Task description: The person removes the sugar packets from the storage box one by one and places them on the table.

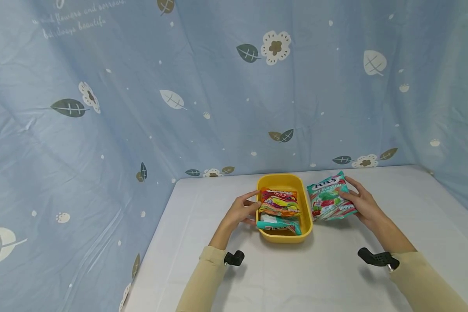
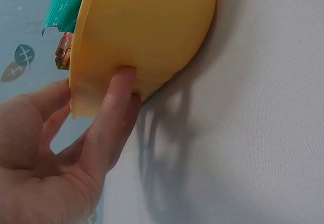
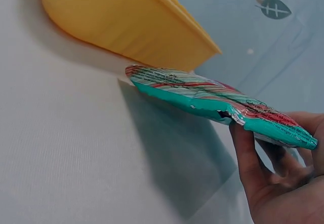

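two packets already lay in the yellow tub (image 1: 305, 208): a fruit packet (image 1: 279, 202) on the far side and a teal packet (image 1: 278, 224) nearer the person, the two overlapping. the mint bag (image 1: 329, 200) was not yet in; the right hand (image 1: 362, 203) held it just right of the tub, fingers and thumb curled round its right edge. in the right wrist view the bag (image 3: 212, 101) looked tilted, its held edge raised and its far corner low beside the tub's wall (image 3: 121, 24); whether that corner touched the table (image 3: 61, 143) could not be told. so the packing looked about two thirds done, judging by the packets in view.

the left hand (image 1: 242, 209) steadied the tub from the left, thumb over the rim and a finger (image 2: 114, 112) pressed along the outer wall.

the tub looked nearly full, so the bag would probably have to lie on top. the table (image 1: 335, 268) had bare room right of and in front of the tub; the curtain (image 1: 140, 86) stood close behind, and the table's left edge was not far from the left hand.
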`<state>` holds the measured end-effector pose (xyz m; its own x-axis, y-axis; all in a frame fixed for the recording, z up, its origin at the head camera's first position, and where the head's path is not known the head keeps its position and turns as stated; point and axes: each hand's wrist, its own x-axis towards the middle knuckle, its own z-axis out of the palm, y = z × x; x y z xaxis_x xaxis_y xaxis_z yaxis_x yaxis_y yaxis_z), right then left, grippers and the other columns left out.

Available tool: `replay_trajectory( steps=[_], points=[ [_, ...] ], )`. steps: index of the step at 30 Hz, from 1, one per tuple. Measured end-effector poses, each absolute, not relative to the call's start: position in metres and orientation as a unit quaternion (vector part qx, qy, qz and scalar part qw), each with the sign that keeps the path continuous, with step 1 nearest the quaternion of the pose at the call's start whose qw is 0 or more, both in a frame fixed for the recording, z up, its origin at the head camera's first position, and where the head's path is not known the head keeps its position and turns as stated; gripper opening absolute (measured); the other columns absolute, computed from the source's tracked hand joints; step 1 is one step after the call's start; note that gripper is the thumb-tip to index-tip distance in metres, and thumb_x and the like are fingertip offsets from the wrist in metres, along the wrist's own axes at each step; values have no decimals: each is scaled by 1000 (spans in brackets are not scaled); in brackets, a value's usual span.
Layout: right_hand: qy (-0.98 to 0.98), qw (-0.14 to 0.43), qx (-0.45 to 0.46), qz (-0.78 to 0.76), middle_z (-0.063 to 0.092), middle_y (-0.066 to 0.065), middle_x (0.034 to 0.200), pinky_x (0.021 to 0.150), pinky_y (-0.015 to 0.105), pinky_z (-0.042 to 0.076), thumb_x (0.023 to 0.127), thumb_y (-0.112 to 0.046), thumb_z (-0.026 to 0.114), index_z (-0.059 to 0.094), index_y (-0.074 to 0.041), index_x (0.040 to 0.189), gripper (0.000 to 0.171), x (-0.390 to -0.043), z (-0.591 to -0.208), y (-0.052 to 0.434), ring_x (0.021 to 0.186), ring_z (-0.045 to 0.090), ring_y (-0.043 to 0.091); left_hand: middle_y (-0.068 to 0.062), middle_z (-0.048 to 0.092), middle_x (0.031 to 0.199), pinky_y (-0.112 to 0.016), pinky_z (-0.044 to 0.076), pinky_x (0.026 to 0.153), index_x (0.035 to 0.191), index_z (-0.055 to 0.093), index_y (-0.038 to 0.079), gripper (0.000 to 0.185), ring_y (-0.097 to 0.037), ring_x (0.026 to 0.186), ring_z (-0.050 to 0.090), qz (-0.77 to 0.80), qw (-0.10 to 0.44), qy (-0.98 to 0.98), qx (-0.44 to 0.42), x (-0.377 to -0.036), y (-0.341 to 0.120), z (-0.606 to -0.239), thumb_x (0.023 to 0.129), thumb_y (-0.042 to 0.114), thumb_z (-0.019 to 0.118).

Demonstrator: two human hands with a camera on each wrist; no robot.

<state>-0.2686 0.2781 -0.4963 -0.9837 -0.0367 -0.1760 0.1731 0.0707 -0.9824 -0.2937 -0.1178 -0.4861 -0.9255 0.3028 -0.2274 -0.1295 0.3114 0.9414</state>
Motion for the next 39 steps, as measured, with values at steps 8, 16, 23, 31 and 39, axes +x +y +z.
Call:
replay_trajectory(
  steps=[8,16,23,31,39],
  points=[
    [731,82,37,-676,53,-10,122,72,22,58,100,-35,56,4,-29,159,79,-269,-503,281,88,65,-2,-19,59,122,-43,64,62,146,48,29,52,-22,83,70,584,185,788,55,-294,-118,-487,97,30,63],
    [796,64,27,-601,27,34,154,71,21,58,101,-39,54,1,-18,159,81,-271,-504,281,84,61,-8,-18,59,121,-42,64,62,144,49,32,50,-22,85,69,583,184,790,49,-294,-119,-487,96,32,64],
    [871,29,19,-490,35,39,147,79,27,56,99,-41,56,9,-4,157,83,-270,-502,284,106,66,29,-18,58,121,-42,64,62,145,49,30,51,-23,87,69,587,186,786,51,-293,-118,-485,97,30,64],
    [924,-15,3,-381,38,42,141,92,66,48,98,-39,59,29,4,150,75,-270,-506,285,124,43,59,-19,59,122,-46,64,63,145,49,31,51,-23,85,70,588,183,786,52,-293,-119,-486,96,31,64],
    [943,-15,-7,-333,40,41,139,84,61,54,96,-34,62,34,6,147,71,-267,-502,282,118,50,58,-18,59,122,-46,64,65,145,49,30,51,-22,85,69,589,184,785,53,-292,-118,-486,97,31,63]
  ],
)
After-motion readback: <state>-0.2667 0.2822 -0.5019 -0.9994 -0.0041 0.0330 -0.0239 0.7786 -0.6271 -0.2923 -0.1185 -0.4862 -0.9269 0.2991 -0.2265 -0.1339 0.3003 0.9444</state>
